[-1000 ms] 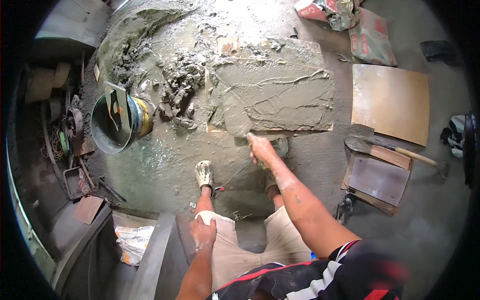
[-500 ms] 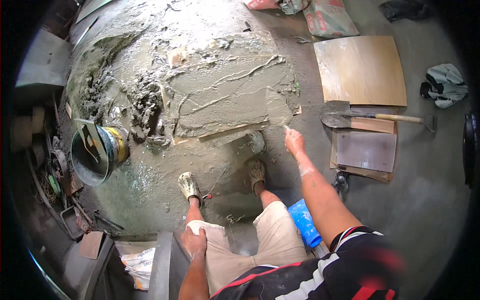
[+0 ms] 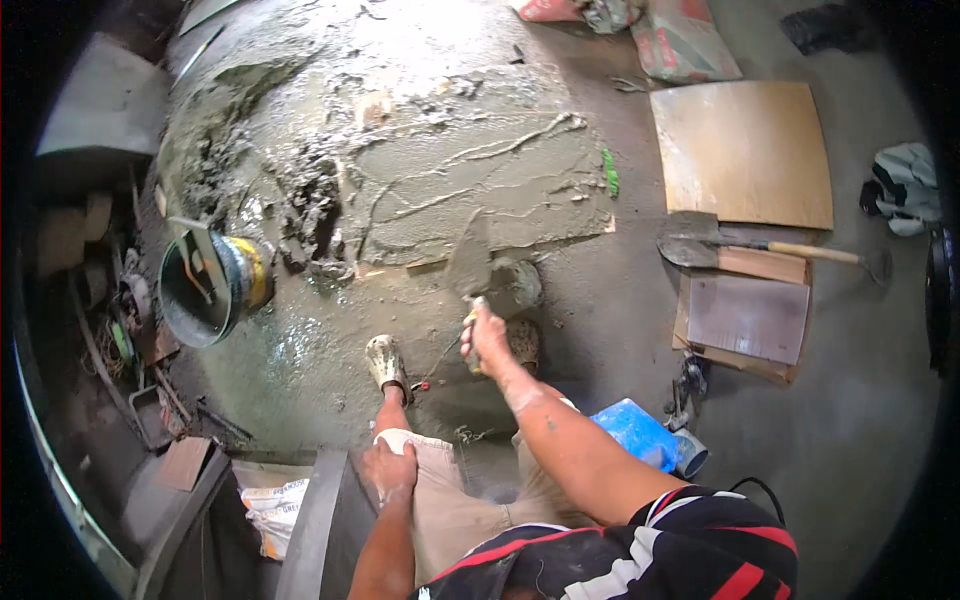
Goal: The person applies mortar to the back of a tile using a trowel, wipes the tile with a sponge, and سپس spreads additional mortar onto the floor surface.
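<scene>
My right hand [image 3: 485, 338] is closed round the handle of a pointed trowel [image 3: 467, 258]. The trowel's grey-coated blade points away from me, over the near edge of a rectangular panel [image 3: 540, 185] spread with wet grey mortar. Raised ridges run across that mortar layer. My left hand [image 3: 388, 470] rests on my left thigh near the shorts' hem, with nothing visible in it. Beyond and left of the panel lies a wet mortar heap [image 3: 310, 205]. Just in front of the panel sits a round mortar-smeared object [image 3: 517, 287], partly behind the blade.
A bucket [image 3: 255, 275] with a flat tool across its mouth stands left. To the right are a wooden board [image 3: 745, 150], a shovel [image 3: 820, 252] and stacked tiles [image 3: 750, 315] on cardboard. Sacks [image 3: 685, 40] lie at the back; a blue container [image 3: 635, 435] is by my right leg.
My right hand has drawn the trowel left and towards me, from the panel's right near corner to its near edge. The view has shifted slightly; my left hand stays on my thigh.
</scene>
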{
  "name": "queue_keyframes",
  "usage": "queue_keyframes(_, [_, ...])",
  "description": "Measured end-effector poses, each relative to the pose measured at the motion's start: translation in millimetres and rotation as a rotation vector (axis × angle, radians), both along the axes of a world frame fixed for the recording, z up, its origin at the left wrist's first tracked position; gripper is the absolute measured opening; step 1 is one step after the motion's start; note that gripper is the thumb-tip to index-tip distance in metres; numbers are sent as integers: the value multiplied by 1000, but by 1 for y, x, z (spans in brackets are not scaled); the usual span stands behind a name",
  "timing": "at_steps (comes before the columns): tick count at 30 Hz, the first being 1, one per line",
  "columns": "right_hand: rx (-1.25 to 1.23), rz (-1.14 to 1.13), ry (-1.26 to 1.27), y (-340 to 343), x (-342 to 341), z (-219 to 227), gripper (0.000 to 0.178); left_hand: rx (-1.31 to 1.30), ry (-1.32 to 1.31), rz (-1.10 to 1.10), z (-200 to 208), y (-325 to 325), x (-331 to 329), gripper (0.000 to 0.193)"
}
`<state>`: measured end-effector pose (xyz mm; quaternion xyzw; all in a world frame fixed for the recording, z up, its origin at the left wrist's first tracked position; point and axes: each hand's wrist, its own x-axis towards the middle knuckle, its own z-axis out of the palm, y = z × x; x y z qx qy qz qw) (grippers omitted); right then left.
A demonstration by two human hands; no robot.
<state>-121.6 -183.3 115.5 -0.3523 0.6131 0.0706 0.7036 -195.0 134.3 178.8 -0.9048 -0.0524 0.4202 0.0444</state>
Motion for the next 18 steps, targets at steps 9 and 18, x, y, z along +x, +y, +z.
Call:
queue_keyframes(9, [-140, 561, -194, -7, 6, 196, 42, -335, -293, 364, 67, 40, 86, 82])
queue_keyframes(18, [-478, 312, 232, -80, -137, 301, 42, -51, -2, 272, 152, 237, 104, 38])
